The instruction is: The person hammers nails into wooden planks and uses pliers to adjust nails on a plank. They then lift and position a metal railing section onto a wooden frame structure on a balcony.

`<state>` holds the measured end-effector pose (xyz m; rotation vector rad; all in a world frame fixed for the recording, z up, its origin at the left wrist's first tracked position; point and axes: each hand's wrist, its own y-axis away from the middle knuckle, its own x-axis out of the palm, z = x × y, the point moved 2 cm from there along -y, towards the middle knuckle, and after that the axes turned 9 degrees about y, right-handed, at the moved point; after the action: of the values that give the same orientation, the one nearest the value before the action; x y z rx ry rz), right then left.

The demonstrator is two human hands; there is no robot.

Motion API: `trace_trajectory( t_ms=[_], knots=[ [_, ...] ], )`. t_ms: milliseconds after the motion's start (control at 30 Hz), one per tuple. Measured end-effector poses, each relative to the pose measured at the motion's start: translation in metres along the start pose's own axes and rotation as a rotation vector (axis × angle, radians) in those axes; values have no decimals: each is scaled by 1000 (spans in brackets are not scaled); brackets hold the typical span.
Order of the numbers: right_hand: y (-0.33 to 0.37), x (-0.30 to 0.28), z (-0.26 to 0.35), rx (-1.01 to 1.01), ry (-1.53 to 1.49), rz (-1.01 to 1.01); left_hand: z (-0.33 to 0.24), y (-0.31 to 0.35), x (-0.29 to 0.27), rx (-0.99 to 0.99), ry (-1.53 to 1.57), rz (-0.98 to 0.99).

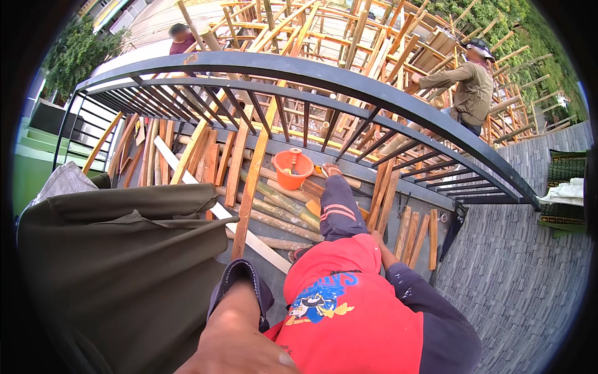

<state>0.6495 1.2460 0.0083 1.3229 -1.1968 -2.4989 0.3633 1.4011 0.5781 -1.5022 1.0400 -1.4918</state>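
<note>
My left hand (pixel 240 352) is raised close to the camera at the lower edge, its fingers cut off by the frame. The forearm comes out of a dark sleeve, beside a large olive-brown cloth (pixel 118 268). Beside my right thigh, my right hand (pixel 377 239) hangs low, near short wooden planks (pixel 408 234). My body hides most of its fingers, so I cannot make out a grip. An orange bucket (pixel 291 181) stands ahead by my sandalled foot (pixel 330 169). A handle-like orange item (pixel 295 154) rises out of the bucket.
A curved black metal railing (pixel 305 65) closes off the balcony ahead. Planks (pixel 252 181), bamboo poles (pixel 277 218) and a white strip (pixel 258 246) cover much of the floor. Beyond the railing, two people (pixel 470 87) (pixel 182 42) are among timber scaffolding (pixel 358 31). Grey tiled roofing (pixel 511 280) lies right.
</note>
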Motion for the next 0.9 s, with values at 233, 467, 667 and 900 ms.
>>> trace_trajectory(
  t_ms=[233,467,667,900],
  knots=[
    [-44,12,-55,18,-121,-71,8,-2,5,44,-2,-2],
    [14,-18,-5,30,-92,-20,-30,0,0,236,-115,-141],
    [-4,7,-19,48,-27,-18,-55,81,-50,-293,-737,-499],
    [-16,13,-12,30,1,0,-48,266,-41,-1747,-697,-767]
  ],
)
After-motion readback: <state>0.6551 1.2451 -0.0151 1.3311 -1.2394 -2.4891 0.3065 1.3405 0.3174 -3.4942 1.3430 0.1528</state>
